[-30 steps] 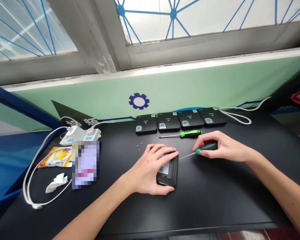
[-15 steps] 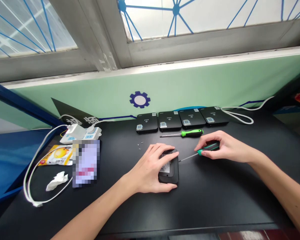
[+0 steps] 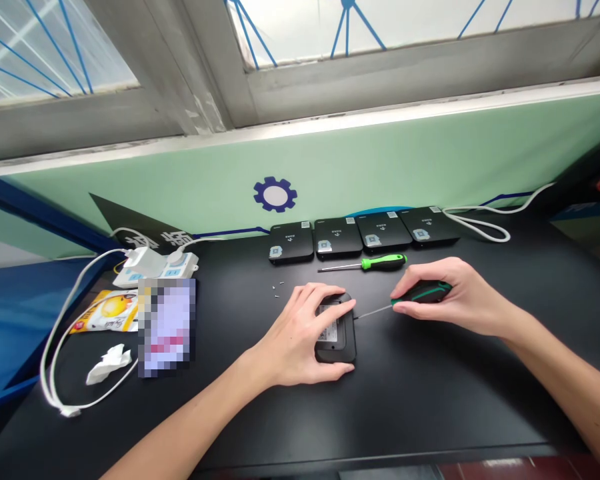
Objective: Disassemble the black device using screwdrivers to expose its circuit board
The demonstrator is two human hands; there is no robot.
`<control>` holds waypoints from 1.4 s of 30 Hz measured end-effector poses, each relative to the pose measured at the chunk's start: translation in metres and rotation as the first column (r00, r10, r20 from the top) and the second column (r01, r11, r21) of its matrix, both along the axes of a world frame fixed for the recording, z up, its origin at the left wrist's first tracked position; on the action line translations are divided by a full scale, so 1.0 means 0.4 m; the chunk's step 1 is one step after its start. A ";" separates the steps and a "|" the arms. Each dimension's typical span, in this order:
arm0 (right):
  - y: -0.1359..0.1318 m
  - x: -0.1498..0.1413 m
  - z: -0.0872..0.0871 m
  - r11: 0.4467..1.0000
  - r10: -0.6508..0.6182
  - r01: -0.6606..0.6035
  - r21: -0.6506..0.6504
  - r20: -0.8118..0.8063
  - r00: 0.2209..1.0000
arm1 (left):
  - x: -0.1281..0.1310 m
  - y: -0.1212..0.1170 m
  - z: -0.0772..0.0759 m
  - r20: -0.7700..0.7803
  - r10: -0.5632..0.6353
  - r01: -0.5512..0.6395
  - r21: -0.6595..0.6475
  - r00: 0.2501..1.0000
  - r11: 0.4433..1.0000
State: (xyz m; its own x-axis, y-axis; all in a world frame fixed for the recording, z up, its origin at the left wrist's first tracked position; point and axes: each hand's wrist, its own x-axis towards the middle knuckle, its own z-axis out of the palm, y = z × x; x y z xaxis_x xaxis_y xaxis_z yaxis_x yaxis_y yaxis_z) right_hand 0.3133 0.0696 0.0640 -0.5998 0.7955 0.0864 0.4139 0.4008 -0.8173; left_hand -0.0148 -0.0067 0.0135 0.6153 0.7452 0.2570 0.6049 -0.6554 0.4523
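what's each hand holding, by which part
The right hand grips a screwdriver by its handle; the left hand, a black device, thumb at near edge, fingers across its face.

Worktop [image 3: 430, 413], rear: four boxes [image 3: 337, 239] side by side along the wall [image 3: 380, 160]; cable loop [image 3: 507, 236] to their right. Before the boxes: loose screwdriver [image 3: 384, 263], lying crosswise; small screws [image 3: 277, 296] to its left. Centre: device [image 3: 344, 345] under left hand [image 3: 304, 333]; to its right, second screwdriver [image 3: 427, 292] in right hand [image 3: 470, 297], tip at device's right edge. Left end: power strip [image 3: 186, 269], rear; packet [image 3: 113, 308] before it; masked item [image 3: 170, 327] right of packet; tissue [image 3: 109, 363] in front.
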 end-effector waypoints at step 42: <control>0.011 -0.008 -0.049 0.998 -0.052 0.050 -0.026 -0.080 0.995 | -0.003 0.011 0.010 0.000 -0.017 0.017 0.013 1.000 1.000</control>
State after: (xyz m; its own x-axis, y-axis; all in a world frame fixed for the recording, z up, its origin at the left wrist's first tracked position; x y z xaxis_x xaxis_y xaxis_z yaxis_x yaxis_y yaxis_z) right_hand 0.3100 0.0741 0.0445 -0.5498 0.8276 0.1134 0.3655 0.3604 -0.8582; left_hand -0.0162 -0.0023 0.0174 0.6276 0.7316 0.2663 0.5938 -0.6711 0.4439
